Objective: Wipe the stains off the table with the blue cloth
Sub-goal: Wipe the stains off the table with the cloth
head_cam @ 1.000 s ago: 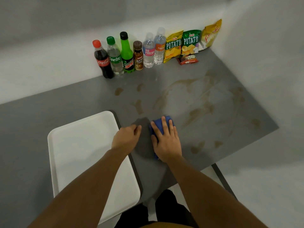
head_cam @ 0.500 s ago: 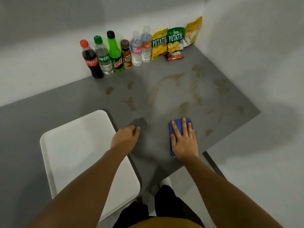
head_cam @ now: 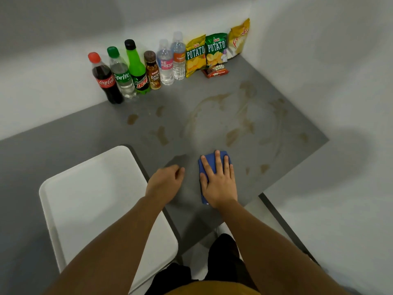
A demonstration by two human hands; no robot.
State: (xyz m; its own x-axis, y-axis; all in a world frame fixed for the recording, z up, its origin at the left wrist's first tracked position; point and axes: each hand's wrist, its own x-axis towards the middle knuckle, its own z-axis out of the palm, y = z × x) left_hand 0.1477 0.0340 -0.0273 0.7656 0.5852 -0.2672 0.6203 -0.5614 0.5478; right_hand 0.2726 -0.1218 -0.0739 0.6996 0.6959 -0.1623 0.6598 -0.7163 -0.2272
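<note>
My right hand [head_cam: 219, 179] lies flat, fingers spread, on the folded blue cloth [head_cam: 205, 165], pressing it onto the grey table [head_cam: 191, 103] near its front edge. Brown stains [head_cam: 234, 135] spread over the table beyond the cloth, with small spots [head_cam: 264, 167] just to its right and more [head_cam: 161, 135] toward the bottles. My left hand [head_cam: 165, 184] rests on the table to the left of the cloth, fingers curled under, holding nothing.
A white tray [head_cam: 95, 199] lies at the front left, beside my left hand. Several bottles [head_cam: 136, 71] stand in a row along the back wall, with chip bags [head_cam: 214, 52] and a small snack pack [head_cam: 215, 72] in the back right corner. A wall borders the table on the right.
My right hand slid the cloth to the right along the front of the table, then stayed near that spot. My left hand has stayed in place.
</note>
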